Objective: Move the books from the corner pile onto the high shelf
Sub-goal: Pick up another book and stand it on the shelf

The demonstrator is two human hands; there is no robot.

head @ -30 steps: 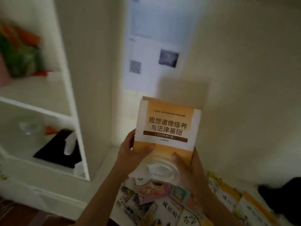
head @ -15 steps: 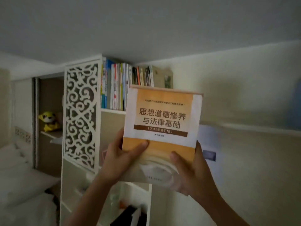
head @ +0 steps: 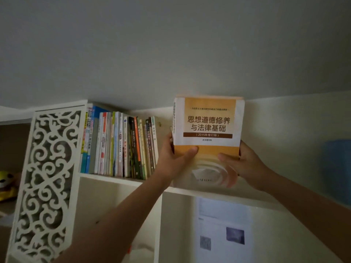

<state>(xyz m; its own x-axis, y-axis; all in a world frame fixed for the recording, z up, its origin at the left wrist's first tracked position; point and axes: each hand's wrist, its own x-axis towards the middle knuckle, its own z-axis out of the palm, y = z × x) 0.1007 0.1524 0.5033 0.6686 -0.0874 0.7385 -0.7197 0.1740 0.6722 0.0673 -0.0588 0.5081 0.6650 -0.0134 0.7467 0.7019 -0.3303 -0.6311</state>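
Orange-and-white book (head: pixel 208 130): raised within the last second from over the corner pile to the high shelf (head: pixel 209 192), upright, right of the shelved row (head: pixel 117 143), gripped by left hand (head: pixel 173 162) and right hand (head: pixel 245 166); placement judged nearly complete, release pending.

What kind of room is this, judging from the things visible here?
Probably a bedroom or study at home. A white high shelf holds a row of books, a yellow plush toy sits in a side cubby, and printed sheets are stuck to the wall.
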